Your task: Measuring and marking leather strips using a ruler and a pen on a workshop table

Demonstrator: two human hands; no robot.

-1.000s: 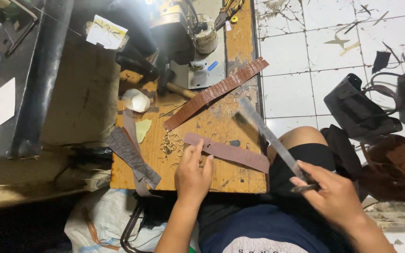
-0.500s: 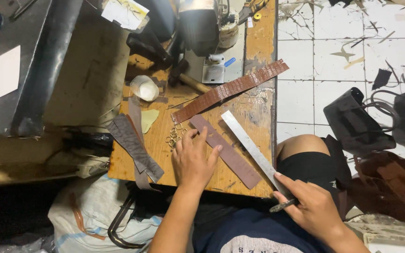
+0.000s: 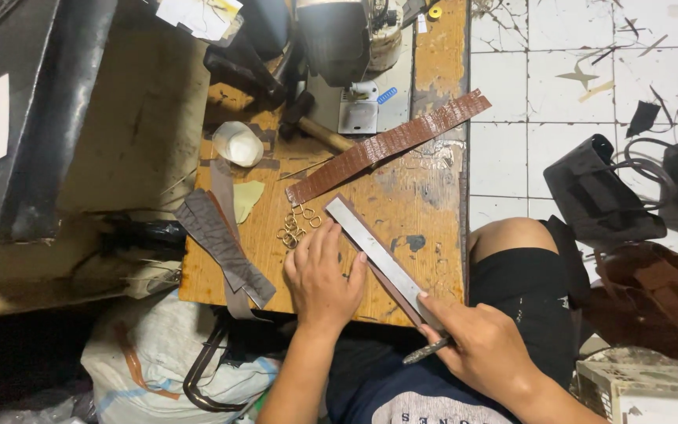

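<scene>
So we've got the metal ruler (image 3: 376, 257) lying flat over the brown leather strip (image 3: 399, 296), long axis running diagonally from mid-tabletop (image 3: 425, 196) down to the near edge. Our left hand (image 3: 322, 276) presses flat beside it, fingers spread; our right hand (image 3: 484, 349) pinches its near end, also gripping a dark tool (image 3: 425, 351).

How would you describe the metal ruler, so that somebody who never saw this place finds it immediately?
Start at the worn wooden table beside the white tiled floor. On its near half, between the left hand and the right hand, a long metal ruler lies diagonally on a brown strip. Unlike the textured brown leather strip farther away, it is flat, silvery and shiny.
</scene>
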